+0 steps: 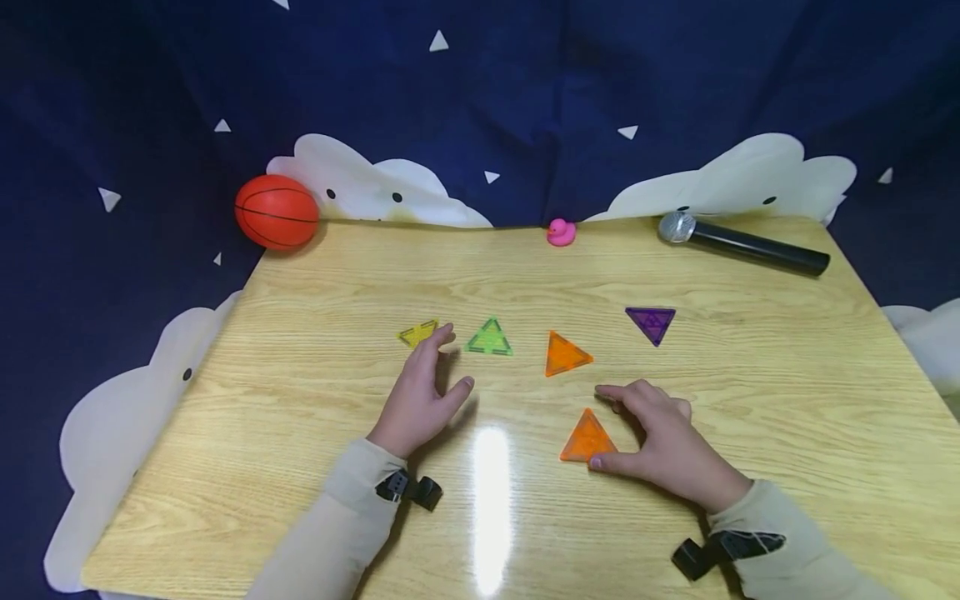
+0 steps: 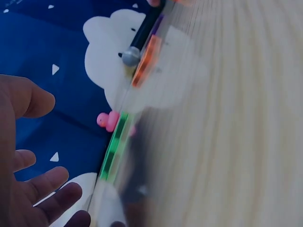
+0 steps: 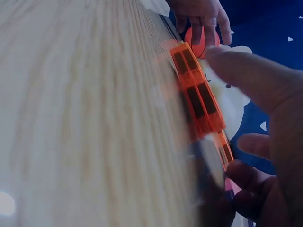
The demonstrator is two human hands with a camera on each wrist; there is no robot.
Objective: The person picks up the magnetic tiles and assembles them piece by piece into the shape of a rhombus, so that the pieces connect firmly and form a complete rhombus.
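My right hand (image 1: pixel 663 437) is spread around the nearer orange triangle tile (image 1: pixel 585 437). Its thumb overlaps the tile's lower right corner, while the fingers arch above the wood. Dark strips line that tile's (image 3: pixel 201 94) edge in the right wrist view. Between this hand and the green tile lies a second orange triangle tile (image 1: pixel 566 355). My left hand (image 1: pixel 422 400) hovers low with fingers apart, holding nothing. Its index finger partly hides a yellow triangle tile (image 1: pixel 414 336). Just right of that fingertip is a light green triangle tile (image 1: pixel 490 338).
A purple triangle tile (image 1: pixel 652 323) lies beyond my right hand. Along the wooden table's (image 1: pixel 337 292) back edge are a red basketball-patterned ball (image 1: pixel 277 212), a pink toy duck (image 1: pixel 561 232) and a black microphone (image 1: pixel 757 247). Behind hangs a dark blue curtain (image 1: pixel 510 92).
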